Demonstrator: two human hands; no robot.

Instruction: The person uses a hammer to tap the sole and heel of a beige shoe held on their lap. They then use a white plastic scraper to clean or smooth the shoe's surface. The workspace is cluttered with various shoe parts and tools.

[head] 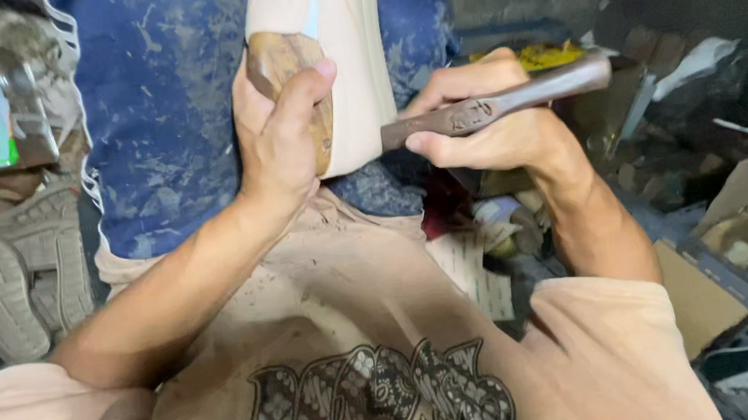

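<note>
- Left hand (279, 135) grips the brown-soled beige shoe (341, 57), thumb over the sole's edge.
- Right hand (488, 114) is clenched around a dark tool handle (496, 103) touching the shoe's side.
- Clutter crowds the right; grey shoes (9, 279) lie left.

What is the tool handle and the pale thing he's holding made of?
The tool handle in the right hand looks like dark, worn wood. The pale piece under the left hand seems smooth leather or rubber; hard to tell.
</note>
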